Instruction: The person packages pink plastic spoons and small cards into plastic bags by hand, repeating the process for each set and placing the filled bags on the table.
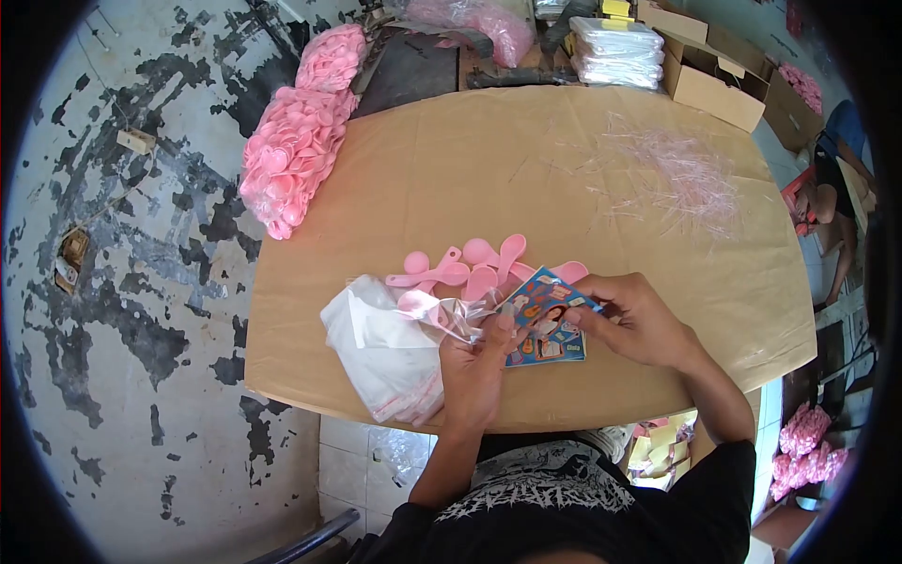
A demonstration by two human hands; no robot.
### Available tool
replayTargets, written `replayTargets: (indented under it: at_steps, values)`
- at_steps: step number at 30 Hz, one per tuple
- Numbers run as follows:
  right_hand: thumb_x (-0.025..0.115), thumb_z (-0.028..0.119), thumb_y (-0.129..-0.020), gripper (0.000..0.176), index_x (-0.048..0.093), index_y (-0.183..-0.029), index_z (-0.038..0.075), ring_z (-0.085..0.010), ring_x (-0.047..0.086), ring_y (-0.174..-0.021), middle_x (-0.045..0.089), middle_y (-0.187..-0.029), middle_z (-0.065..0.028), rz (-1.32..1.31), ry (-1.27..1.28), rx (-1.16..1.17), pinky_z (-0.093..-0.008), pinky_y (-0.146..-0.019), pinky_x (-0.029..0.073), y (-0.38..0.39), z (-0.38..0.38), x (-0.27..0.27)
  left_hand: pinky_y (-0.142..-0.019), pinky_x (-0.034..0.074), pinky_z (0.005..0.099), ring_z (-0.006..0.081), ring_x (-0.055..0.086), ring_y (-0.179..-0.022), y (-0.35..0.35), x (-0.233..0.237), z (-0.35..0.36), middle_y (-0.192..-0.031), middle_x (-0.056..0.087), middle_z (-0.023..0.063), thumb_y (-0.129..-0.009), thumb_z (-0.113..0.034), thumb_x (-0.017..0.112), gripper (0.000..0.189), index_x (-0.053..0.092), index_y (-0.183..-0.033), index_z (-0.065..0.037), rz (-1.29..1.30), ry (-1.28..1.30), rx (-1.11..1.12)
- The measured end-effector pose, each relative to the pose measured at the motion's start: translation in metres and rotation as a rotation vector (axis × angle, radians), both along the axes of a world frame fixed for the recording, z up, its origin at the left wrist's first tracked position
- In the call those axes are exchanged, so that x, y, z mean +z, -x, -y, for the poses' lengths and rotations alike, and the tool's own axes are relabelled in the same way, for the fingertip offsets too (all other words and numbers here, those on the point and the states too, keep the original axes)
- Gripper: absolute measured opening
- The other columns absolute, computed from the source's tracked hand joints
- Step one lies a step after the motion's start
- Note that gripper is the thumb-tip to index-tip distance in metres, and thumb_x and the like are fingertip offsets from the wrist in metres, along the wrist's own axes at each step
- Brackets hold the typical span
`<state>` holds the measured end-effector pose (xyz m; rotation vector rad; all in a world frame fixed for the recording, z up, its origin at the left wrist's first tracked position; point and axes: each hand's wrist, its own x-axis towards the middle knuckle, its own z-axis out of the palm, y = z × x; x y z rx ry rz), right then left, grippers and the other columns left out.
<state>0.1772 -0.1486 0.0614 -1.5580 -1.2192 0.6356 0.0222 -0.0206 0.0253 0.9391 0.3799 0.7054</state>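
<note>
My left hand (pixel 473 376) is closed on a clear plastic bag (pixel 460 315) with a pink spoon (pixel 423 306) in or behind it. Between my two hands is a blue printed card (pixel 554 350), its right edge pinched by my right hand (pixel 631 320). The card's left edge touches the fingers of my left hand. Just beyond them lies a loose pile of pink spoons (pixel 451 273). A stack of white and clear plastic bags (pixel 381 362) rests on the brown table to the left of my left hand.
On the brown table (pixel 413 179), thin clear strips (pixel 681 174) lie at the back right. Bags of pink spoons (pixel 296 150) stand at the back left. Wrapped packs (pixel 615 52) and a cardboard box (pixel 719 89) line the far edge. Another person (pixel 836 179) is at far right.
</note>
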Motion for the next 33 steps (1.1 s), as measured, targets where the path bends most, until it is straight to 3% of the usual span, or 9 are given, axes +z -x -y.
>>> replayTargets:
  at_steps: [6, 12, 15, 18, 22, 23, 27, 31, 33]
  values:
    - [0.061, 0.009, -0.093, 0.027, 0.063, -0.12, 0.005, -0.0108, 0.058, -0.066, 0.07, -0.086, -0.0097, 0.077, 0.148, 0.127, -0.0282, -0.062, 0.05, -0.004, 0.004, 0.012, -0.087, 0.05, 0.0268, 0.0115, 0.061, -0.102, 0.003, 0.002, -0.003, -0.114, 0.065, 0.0092, -0.097, -0.012, 0.06, 0.03, 0.059, -0.122, 0.003, -0.091, -0.133, -0.23]
    - [0.059, 0.007, -0.095, 0.025, 0.062, -0.12, 0.0, -0.0085, 0.059, -0.091, 0.068, -0.107, -0.0063, -0.397, -0.038, 0.085, -0.0269, -0.074, 0.051, 0.014, -0.002, -0.006, -0.089, 0.05, 0.0288, 0.0134, 0.06, -0.106, -0.005, -0.007, 0.01, -0.119, 0.062, 0.0096, -0.094, -0.006, 0.061, 0.032, 0.056, -0.124, 0.004, -0.067, -0.244, -0.187]
    - [0.06, 0.006, -0.095, 0.025, 0.063, -0.119, 0.0, -0.0078, 0.058, -0.097, 0.065, -0.11, -0.0054, -0.388, -0.093, 0.063, -0.0271, -0.079, 0.05, 0.015, -0.004, -0.02, -0.094, 0.048, 0.0328, 0.0175, 0.056, -0.113, -0.003, -0.014, 0.016, -0.122, 0.059, 0.0098, -0.092, 0.0, 0.058, 0.036, 0.051, -0.127, 0.003, -0.066, -0.358, -0.313]
    - [0.061, 0.007, -0.095, 0.022, 0.064, -0.115, 0.0, -0.0074, 0.057, -0.094, 0.065, -0.104, -0.0047, -0.355, -0.05, 0.105, -0.0272, -0.082, 0.049, 0.015, -0.004, -0.009, -0.094, 0.044, 0.0284, 0.0117, 0.054, -0.112, 0.004, -0.007, 0.037, -0.124, 0.057, 0.0057, -0.096, -0.004, 0.056, 0.033, 0.049, -0.129, -0.003, 0.111, -0.099, -0.183]
    - [0.061, 0.008, -0.095, 0.016, 0.065, -0.108, -0.001, -0.0084, 0.058, -0.091, 0.064, -0.099, -0.0043, -0.395, -0.056, 0.086, -0.0268, -0.081, 0.048, 0.021, -0.004, -0.014, -0.098, 0.042, 0.0305, 0.0147, 0.055, -0.113, 0.011, -0.012, 0.018, -0.124, 0.056, 0.0075, -0.103, -0.016, 0.043, 0.03, 0.048, -0.129, -0.001, 0.308, 0.105, -0.111]
    - [0.061, 0.008, -0.095, 0.015, 0.065, -0.106, -0.001, -0.0084, 0.057, -0.091, 0.064, -0.097, -0.0041, -0.421, -0.059, 0.067, -0.0266, -0.081, 0.048, 0.024, -0.005, -0.013, -0.086, 0.042, 0.0238, 0.0077, 0.053, -0.099, 0.01, -0.003, 0.021, -0.116, 0.057, 0.0043, -0.105, -0.02, 0.039, 0.032, 0.052, -0.126, 0.001, 0.191, 0.081, -0.067]
    - [0.061, 0.01, -0.095, 0.015, 0.065, -0.104, -0.001, -0.0085, 0.057, -0.09, 0.064, -0.096, -0.0035, -0.407, -0.011, 0.037, -0.0259, -0.081, 0.048, 0.027, -0.008, -0.007, -0.077, 0.038, 0.0193, 0.0031, 0.047, -0.088, 0.013, -0.024, 0.031, -0.105, 0.058, 0.0008, -0.105, -0.021, 0.043, 0.032, 0.058, -0.119, 0.003, 0.031, -0.127, -0.058]
    - [0.061, 0.011, -0.095, 0.016, 0.065, -0.104, -0.002, -0.0086, 0.058, -0.09, 0.065, -0.094, -0.0027, -0.402, 0.01, -0.004, -0.0258, -0.081, 0.048, 0.027, -0.01, -0.005, -0.08, 0.042, 0.022, 0.0055, 0.051, -0.092, 0.02, -0.013, 0.018, -0.106, 0.059, 0.0018, -0.102, -0.016, 0.049, 0.028, 0.057, -0.12, 0.003, -0.186, -0.329, -0.237]
    - [0.063, 0.011, -0.094, 0.016, 0.065, -0.103, -0.002, -0.0089, 0.058, -0.089, 0.065, -0.092, -0.0026, -0.453, 0.013, -0.075, -0.0257, -0.081, 0.048, 0.03, -0.013, -0.002, -0.083, 0.043, 0.0234, 0.0072, 0.053, -0.096, 0.008, -0.004, 0.02, -0.107, 0.06, 0.0029, -0.1, -0.013, 0.052, 0.026, 0.057, -0.119, 0.004, -0.025, -0.342, -0.197]
